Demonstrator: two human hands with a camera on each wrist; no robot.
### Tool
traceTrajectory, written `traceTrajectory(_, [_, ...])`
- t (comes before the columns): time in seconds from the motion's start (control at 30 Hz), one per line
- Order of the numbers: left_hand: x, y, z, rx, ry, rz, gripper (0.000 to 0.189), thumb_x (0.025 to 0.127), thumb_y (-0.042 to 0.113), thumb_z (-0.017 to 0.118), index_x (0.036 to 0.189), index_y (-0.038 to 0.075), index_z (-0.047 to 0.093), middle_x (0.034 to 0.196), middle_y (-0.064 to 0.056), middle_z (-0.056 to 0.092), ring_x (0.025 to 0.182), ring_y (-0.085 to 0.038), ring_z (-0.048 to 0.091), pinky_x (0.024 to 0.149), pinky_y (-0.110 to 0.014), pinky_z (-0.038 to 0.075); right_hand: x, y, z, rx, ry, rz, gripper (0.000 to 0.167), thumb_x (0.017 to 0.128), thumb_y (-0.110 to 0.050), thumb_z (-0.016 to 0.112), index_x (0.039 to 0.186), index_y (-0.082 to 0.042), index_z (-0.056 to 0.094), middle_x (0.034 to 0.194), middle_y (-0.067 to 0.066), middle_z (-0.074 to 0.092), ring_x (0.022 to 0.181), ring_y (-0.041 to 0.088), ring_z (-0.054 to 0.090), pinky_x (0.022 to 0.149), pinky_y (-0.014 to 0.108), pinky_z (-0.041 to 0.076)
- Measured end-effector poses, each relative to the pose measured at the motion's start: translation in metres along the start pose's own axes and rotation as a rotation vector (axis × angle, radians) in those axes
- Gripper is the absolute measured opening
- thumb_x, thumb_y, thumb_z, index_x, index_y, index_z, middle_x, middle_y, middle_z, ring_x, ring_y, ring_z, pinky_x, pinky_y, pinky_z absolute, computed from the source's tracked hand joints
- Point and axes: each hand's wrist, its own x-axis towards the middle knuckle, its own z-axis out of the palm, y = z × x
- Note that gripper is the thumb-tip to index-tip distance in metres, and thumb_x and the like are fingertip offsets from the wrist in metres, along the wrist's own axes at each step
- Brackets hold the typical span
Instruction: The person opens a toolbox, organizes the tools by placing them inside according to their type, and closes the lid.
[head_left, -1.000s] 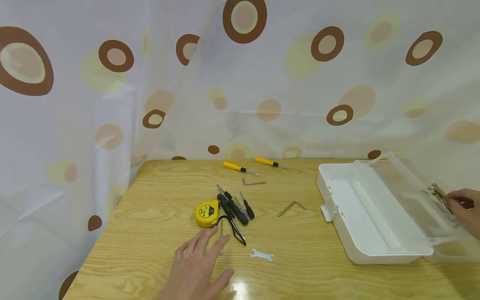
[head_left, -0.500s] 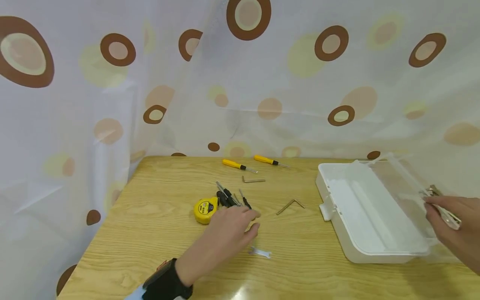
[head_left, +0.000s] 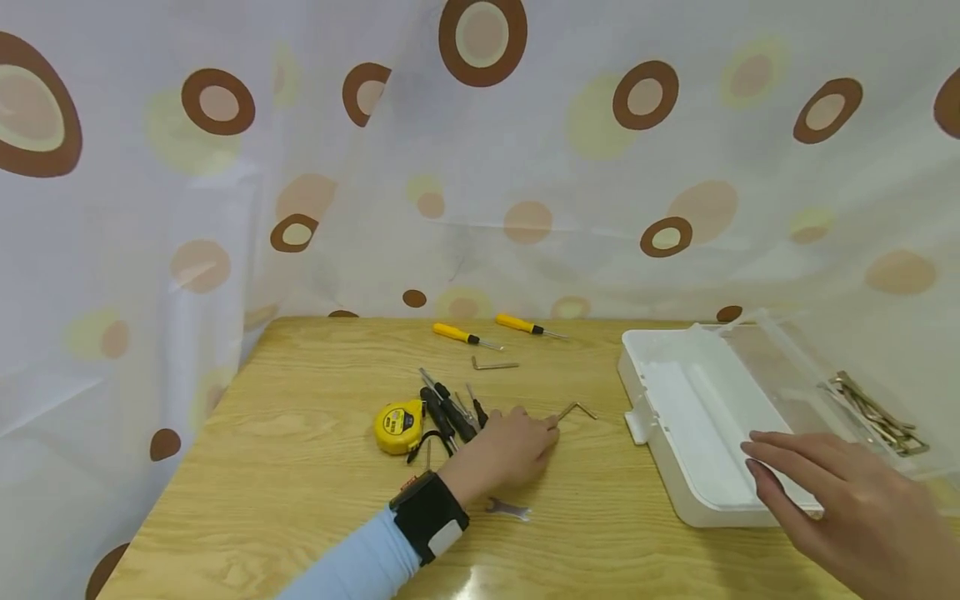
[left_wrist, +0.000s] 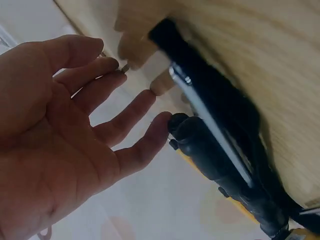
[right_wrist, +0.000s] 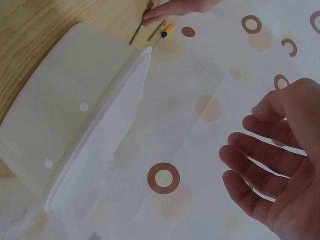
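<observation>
My left hand (head_left: 510, 450) reaches palm down over the table, fingertips at the near end of a bent brass hex key (head_left: 577, 408). In the left wrist view its fingers are loosely bent, and the key's end (left_wrist: 125, 67) shows by the fingertips. Beside this hand lie black-handled screwdrivers (head_left: 450, 417) and a yellow tape measure (head_left: 398, 427); a small flat wrench (head_left: 508, 509) is partly hidden below the wrist. My right hand (head_left: 855, 500) hovers over the near right part of the white box (head_left: 682, 475), holding nothing, fingers relaxed. Several brass hex keys (head_left: 873, 417) lie in its clear lid.
At the back of the table (head_left: 315, 500) are two yellow-handled screwdrivers (head_left: 453, 332) and another hex key (head_left: 495, 365). The box's lid (head_left: 780, 358) is folded back to the right. A patterned curtain (head_left: 480, 167) hangs behind the table.
My left hand has moved right, past the black screwdrivers to the bent hex key. My right hand has let go of the hex keys in the lid and moved left over the box.
</observation>
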Motion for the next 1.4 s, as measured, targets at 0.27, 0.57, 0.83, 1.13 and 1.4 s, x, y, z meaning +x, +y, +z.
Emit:
traceTrajectory(0.27, [-0.037, -0.002, -0.004, -0.06, 0.072, 0.057, 0.026, 0.1, 0.024, 0.064, 0.074, 0.022, 0.065, 0.068, 0.008, 0.058, 0.068, -0.008, 0.054, 0.069, -0.031, 0.045, -0.001, -0.007, 0.005, 0.012, 0.02, 0.018, 0.062, 0.105, -0.049, 0.045, 0.085, -0.001, 0.079, 0.083, 0.015, 0.075, 0.083, 0.014, 0.057, 0.101, 0.0, 0.028])
traceTrajectory(0.57, [-0.047, 0.002, -0.001, -0.104, 0.109, -0.027, 0.028, 0.096, 0.019, 0.07, 0.07, 0.017, 0.061, 0.065, 0.005, 0.053, 0.056, -0.006, 0.036, 0.048, -0.021, 0.033, 0.007, -0.011, 0.006, 0.044, -0.029, 0.01, 0.062, 0.106, -0.049, 0.043, 0.087, -0.002, 0.078, 0.085, 0.013, 0.075, 0.088, 0.014, 0.056, 0.107, -0.002, 0.023])
traceTrajectory(0.83, [-0.046, -0.001, 0.009, -0.041, 0.133, 0.019, 0.048, 0.091, 0.02, 0.073, 0.059, 0.021, 0.037, 0.06, 0.009, 0.036, 0.054, -0.005, 0.029, 0.048, -0.02, 0.027, 0.006, -0.011, 0.01, 0.059, -0.017, -0.037, 0.058, 0.107, -0.046, 0.044, 0.086, -0.003, 0.078, 0.083, 0.01, 0.074, 0.082, 0.019, 0.057, 0.106, -0.001, 0.026])
traceTrajectory(1.13, [-0.056, 0.009, -0.004, 0.099, 0.299, 0.104, 0.025, 0.089, 0.023, 0.072, 0.072, 0.021, 0.054, 0.067, 0.009, 0.049, 0.059, -0.004, 0.032, 0.055, -0.02, 0.027, 0.011, -0.033, 0.018, 0.132, -0.023, -0.073, 0.05, 0.107, -0.044, 0.046, 0.094, -0.008, 0.078, 0.086, 0.002, 0.074, 0.078, 0.007, 0.061, 0.076, 0.005, 0.047])
traceTrajectory(1.4, [-0.085, 0.037, -0.026, 0.253, 0.714, 0.261, 0.012, 0.089, 0.028, 0.066, 0.079, 0.023, 0.06, 0.072, 0.014, 0.055, 0.064, 0.0, 0.046, 0.061, -0.017, 0.034, 0.006, -0.077, 0.031, 0.325, -0.073, 0.034, 0.041, 0.104, -0.046, 0.054, 0.103, -0.013, 0.078, 0.09, -0.007, 0.074, 0.078, -0.007, 0.065, 0.062, 0.007, 0.049])
